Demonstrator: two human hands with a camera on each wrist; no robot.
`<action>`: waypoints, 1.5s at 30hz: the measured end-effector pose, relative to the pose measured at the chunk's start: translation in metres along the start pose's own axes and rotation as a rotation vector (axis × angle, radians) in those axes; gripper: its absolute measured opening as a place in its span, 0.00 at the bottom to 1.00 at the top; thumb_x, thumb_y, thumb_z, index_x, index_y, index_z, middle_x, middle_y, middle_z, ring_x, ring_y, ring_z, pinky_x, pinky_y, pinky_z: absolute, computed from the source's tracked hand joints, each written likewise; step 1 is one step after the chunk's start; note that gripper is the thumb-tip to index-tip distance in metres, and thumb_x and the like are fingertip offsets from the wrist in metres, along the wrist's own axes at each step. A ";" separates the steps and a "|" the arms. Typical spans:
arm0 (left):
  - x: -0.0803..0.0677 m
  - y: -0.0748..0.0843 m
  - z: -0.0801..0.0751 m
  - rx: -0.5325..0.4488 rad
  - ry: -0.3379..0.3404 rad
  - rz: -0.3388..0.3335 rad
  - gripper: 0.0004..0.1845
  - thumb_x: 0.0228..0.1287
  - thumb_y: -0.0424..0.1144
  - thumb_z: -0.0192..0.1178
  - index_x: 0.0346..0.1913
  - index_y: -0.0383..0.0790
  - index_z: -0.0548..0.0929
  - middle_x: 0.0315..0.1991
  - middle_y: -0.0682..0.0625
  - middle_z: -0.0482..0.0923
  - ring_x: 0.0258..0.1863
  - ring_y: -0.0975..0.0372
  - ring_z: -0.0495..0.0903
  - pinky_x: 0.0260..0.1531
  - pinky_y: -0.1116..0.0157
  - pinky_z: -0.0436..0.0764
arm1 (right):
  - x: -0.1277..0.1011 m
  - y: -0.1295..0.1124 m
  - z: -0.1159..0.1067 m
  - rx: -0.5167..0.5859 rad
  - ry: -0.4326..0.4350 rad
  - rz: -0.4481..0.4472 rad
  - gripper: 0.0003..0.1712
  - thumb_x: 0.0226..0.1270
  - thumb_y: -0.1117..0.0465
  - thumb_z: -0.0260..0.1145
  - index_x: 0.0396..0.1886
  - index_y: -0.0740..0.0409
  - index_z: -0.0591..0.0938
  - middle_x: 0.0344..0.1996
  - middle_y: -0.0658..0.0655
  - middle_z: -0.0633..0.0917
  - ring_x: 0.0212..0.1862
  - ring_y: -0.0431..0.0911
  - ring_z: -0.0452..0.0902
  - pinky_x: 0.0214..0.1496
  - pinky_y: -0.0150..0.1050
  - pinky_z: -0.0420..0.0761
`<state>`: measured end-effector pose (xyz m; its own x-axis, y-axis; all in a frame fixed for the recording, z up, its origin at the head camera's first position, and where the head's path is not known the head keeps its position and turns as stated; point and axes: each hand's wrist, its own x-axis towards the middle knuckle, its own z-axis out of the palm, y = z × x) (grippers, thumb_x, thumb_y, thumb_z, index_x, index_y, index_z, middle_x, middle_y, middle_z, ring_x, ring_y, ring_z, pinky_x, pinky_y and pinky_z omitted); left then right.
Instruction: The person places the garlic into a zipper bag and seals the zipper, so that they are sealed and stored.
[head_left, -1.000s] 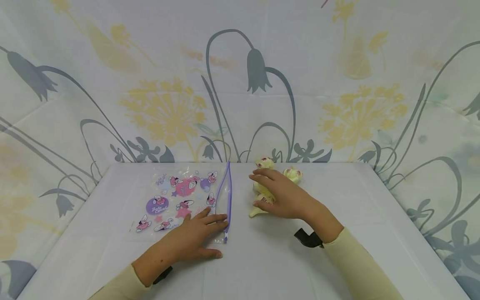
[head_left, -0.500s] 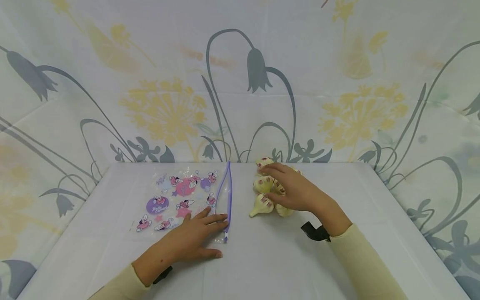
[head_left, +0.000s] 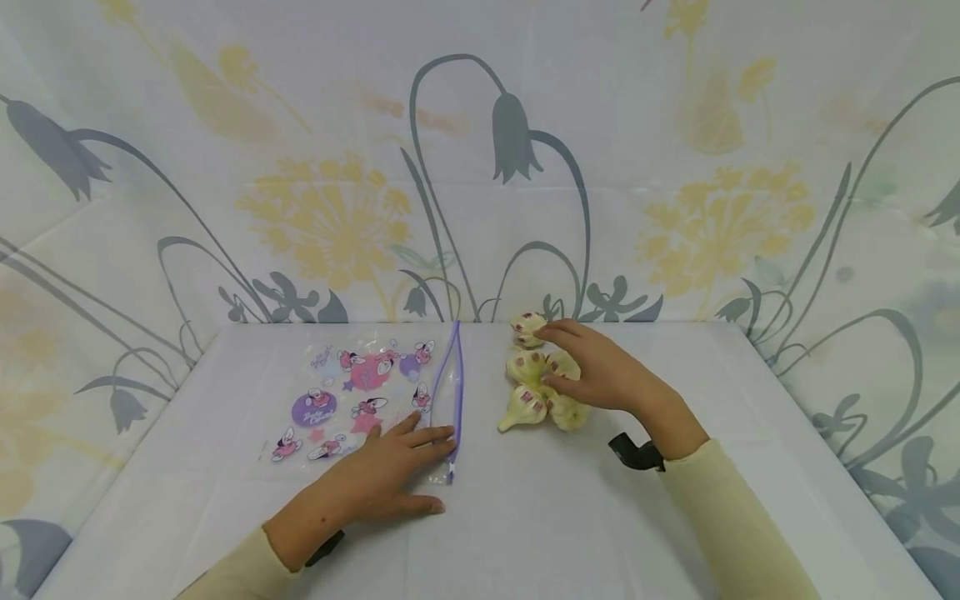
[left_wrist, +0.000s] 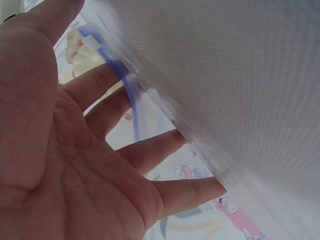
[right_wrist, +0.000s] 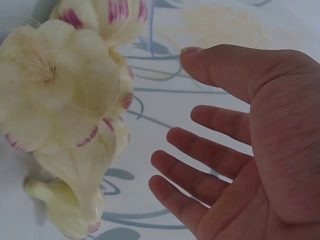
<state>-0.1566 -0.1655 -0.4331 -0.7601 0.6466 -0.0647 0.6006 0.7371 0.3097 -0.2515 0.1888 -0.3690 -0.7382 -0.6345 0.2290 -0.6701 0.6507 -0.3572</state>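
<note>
My left hand (head_left: 390, 479) rests with fingers spread on the right part of a clear zip bag (head_left: 311, 437) printed with pink and purple cartoon figures. The bag lies flat, its purple zip edge (head_left: 461, 375) beside my fingertips; the white slider (left_wrist: 91, 43) shows in the left wrist view. To its right lies a cluster of garlic bulbs (head_left: 527, 406), with another garlic bulb (head_left: 527, 329) at the back. Over the cluster's right side is my right hand (head_left: 603, 367), hiding part of it. In the right wrist view its loosely bent fingers hold nothing, apart from the garlic (right_wrist: 55, 85).
A white-covered table (head_left: 495, 533) bears everything. Behind it hangs a cloth backdrop (head_left: 630, 108) with grey and yellow flowers, meeting the table's far edge just past the back bulb. A black wrist strap (head_left: 636, 452) hangs below the right wrist.
My right hand has drawn back to the right across the garlic, uncovering several bulbs that it hid before. The left hand and the bag stay where they were.
</note>
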 end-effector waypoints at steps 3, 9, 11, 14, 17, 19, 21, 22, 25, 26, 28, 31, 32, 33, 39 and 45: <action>0.000 0.000 -0.001 -0.001 0.003 -0.001 0.43 0.64 0.64 0.71 0.79 0.53 0.73 0.81 0.56 0.66 0.81 0.38 0.57 0.63 0.18 0.58 | 0.000 0.004 0.000 -0.008 0.003 0.016 0.34 0.69 0.59 0.75 0.72 0.62 0.76 0.69 0.62 0.78 0.70 0.60 0.75 0.71 0.58 0.75; 0.000 0.001 -0.002 -0.016 0.002 -0.005 0.43 0.64 0.64 0.72 0.79 0.53 0.74 0.81 0.56 0.67 0.81 0.38 0.57 0.64 0.19 0.57 | -0.001 0.012 0.001 -0.009 -0.018 0.054 0.34 0.69 0.60 0.75 0.72 0.63 0.77 0.69 0.63 0.77 0.71 0.62 0.74 0.71 0.60 0.74; 0.000 0.001 -0.002 -0.020 0.001 -0.007 0.43 0.64 0.64 0.72 0.79 0.53 0.74 0.81 0.56 0.67 0.81 0.38 0.57 0.64 0.19 0.57 | -0.002 0.014 0.001 -0.010 -0.026 0.066 0.34 0.69 0.60 0.75 0.72 0.64 0.77 0.70 0.64 0.77 0.72 0.63 0.73 0.72 0.61 0.74; 0.000 0.001 -0.002 -0.019 0.002 -0.010 0.43 0.63 0.64 0.72 0.78 0.54 0.74 0.81 0.56 0.67 0.81 0.38 0.57 0.64 0.19 0.57 | -0.002 0.017 0.002 -0.014 -0.027 0.071 0.34 0.69 0.61 0.75 0.72 0.65 0.77 0.70 0.65 0.77 0.73 0.65 0.72 0.72 0.62 0.73; 0.000 0.001 -0.001 -0.019 0.001 -0.011 0.43 0.63 0.64 0.72 0.79 0.54 0.74 0.81 0.56 0.66 0.81 0.38 0.57 0.64 0.19 0.57 | -0.002 0.019 0.004 -0.025 -0.020 0.069 0.33 0.69 0.61 0.75 0.71 0.65 0.78 0.69 0.65 0.77 0.71 0.64 0.74 0.71 0.61 0.75; 0.000 0.001 -0.001 -0.019 -0.006 -0.017 0.43 0.63 0.65 0.71 0.79 0.54 0.73 0.81 0.56 0.66 0.82 0.38 0.57 0.64 0.19 0.56 | -0.002 0.020 0.006 -0.037 -0.013 0.065 0.32 0.68 0.62 0.75 0.70 0.65 0.78 0.68 0.65 0.78 0.70 0.64 0.75 0.69 0.61 0.76; 0.000 0.001 0.000 -0.019 -0.013 -0.023 0.43 0.64 0.65 0.71 0.79 0.55 0.73 0.81 0.57 0.65 0.82 0.38 0.56 0.65 0.19 0.56 | -0.002 0.021 0.008 -0.049 -0.008 0.058 0.32 0.68 0.63 0.75 0.70 0.65 0.78 0.68 0.65 0.78 0.69 0.64 0.76 0.68 0.60 0.77; 0.000 0.001 0.000 -0.019 -0.016 -0.025 0.43 0.64 0.65 0.71 0.79 0.55 0.72 0.81 0.57 0.65 0.82 0.38 0.56 0.65 0.19 0.56 | -0.002 0.022 0.009 -0.055 -0.007 0.054 0.31 0.68 0.64 0.75 0.69 0.66 0.79 0.67 0.66 0.78 0.68 0.64 0.76 0.68 0.60 0.77; 0.000 0.001 0.000 -0.017 -0.021 -0.031 0.44 0.64 0.66 0.71 0.79 0.56 0.72 0.81 0.58 0.65 0.82 0.38 0.56 0.65 0.19 0.55 | -0.002 0.024 0.012 -0.070 -0.009 0.046 0.31 0.68 0.65 0.75 0.69 0.67 0.79 0.66 0.66 0.79 0.68 0.64 0.77 0.67 0.60 0.78; 0.000 0.001 0.000 -0.019 -0.020 -0.032 0.44 0.64 0.65 0.71 0.79 0.56 0.72 0.81 0.57 0.65 0.82 0.38 0.56 0.65 0.19 0.55 | -0.002 0.025 0.013 -0.072 -0.011 0.046 0.31 0.68 0.65 0.75 0.69 0.67 0.79 0.66 0.66 0.79 0.68 0.64 0.77 0.67 0.60 0.78; 0.000 0.001 0.000 -0.020 -0.018 -0.031 0.44 0.63 0.65 0.71 0.79 0.56 0.72 0.81 0.57 0.65 0.82 0.38 0.56 0.65 0.19 0.55 | -0.002 0.027 0.014 -0.080 -0.012 0.043 0.31 0.68 0.64 0.75 0.68 0.68 0.79 0.65 0.66 0.80 0.67 0.63 0.77 0.67 0.60 0.78; 0.000 0.002 -0.001 -0.020 -0.015 -0.032 0.44 0.64 0.65 0.71 0.79 0.56 0.72 0.81 0.58 0.65 0.82 0.38 0.56 0.65 0.19 0.55 | -0.002 0.028 0.015 -0.082 -0.006 0.041 0.30 0.67 0.64 0.75 0.68 0.67 0.79 0.65 0.65 0.80 0.66 0.63 0.78 0.67 0.59 0.78; 0.000 0.002 -0.001 -0.022 -0.015 -0.032 0.44 0.64 0.65 0.71 0.79 0.56 0.72 0.81 0.58 0.65 0.82 0.38 0.56 0.65 0.19 0.55 | -0.002 0.028 0.015 -0.084 -0.004 0.041 0.30 0.67 0.64 0.75 0.67 0.67 0.80 0.64 0.65 0.80 0.66 0.62 0.78 0.67 0.59 0.78; 0.000 0.002 -0.001 -0.022 -0.015 -0.031 0.43 0.64 0.65 0.71 0.79 0.56 0.72 0.82 0.58 0.65 0.82 0.39 0.55 0.65 0.19 0.55 | -0.002 0.028 0.016 -0.086 -0.003 0.040 0.30 0.67 0.64 0.75 0.67 0.67 0.80 0.64 0.65 0.81 0.66 0.62 0.78 0.67 0.59 0.78; 0.000 0.001 0.000 -0.025 -0.020 -0.034 0.44 0.64 0.66 0.70 0.80 0.56 0.71 0.82 0.58 0.64 0.83 0.39 0.54 0.66 0.19 0.54 | -0.001 0.031 0.016 -0.078 -0.015 0.038 0.28 0.68 0.64 0.74 0.66 0.67 0.81 0.62 0.64 0.82 0.65 0.62 0.79 0.66 0.59 0.79; -0.001 0.000 0.000 -0.027 -0.017 -0.028 0.44 0.65 0.66 0.70 0.80 0.56 0.71 0.82 0.58 0.63 0.83 0.39 0.54 0.66 0.19 0.53 | -0.002 0.034 0.019 -0.066 -0.019 0.029 0.27 0.68 0.66 0.75 0.65 0.68 0.81 0.61 0.64 0.82 0.64 0.61 0.80 0.65 0.58 0.80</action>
<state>-0.1560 -0.1656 -0.4333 -0.7723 0.6289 -0.0899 0.5718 0.7498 0.3331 -0.2718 0.2044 -0.3989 -0.7563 -0.6224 0.2017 -0.6525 0.6948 -0.3025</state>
